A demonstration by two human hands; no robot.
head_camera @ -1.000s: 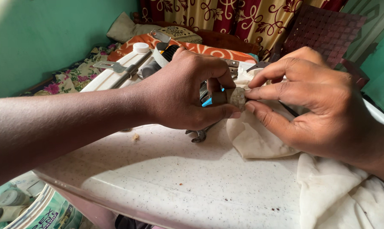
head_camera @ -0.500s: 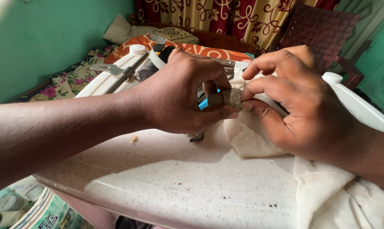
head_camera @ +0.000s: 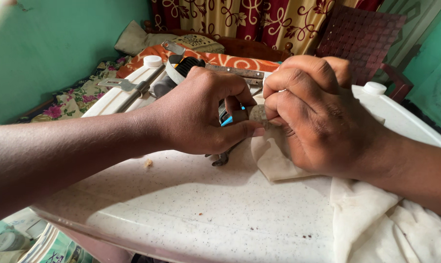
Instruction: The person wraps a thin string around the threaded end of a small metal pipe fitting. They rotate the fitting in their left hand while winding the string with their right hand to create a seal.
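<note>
small metal part [head_camera: 256, 114] | grey, cylindrical, dull | pinched between both hands

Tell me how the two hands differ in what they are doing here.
The left hand wraps around a dark tool with blue trim; the right hand pinches a small grey piece at its tip. The left hovers over bare table, the right over a cream cloth. Both meet mid-table.

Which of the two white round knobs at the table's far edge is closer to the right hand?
The white knob at the table's far right corner, just beyond the right hand. The other knob sits at the far left corner, beyond the left hand.
</note>
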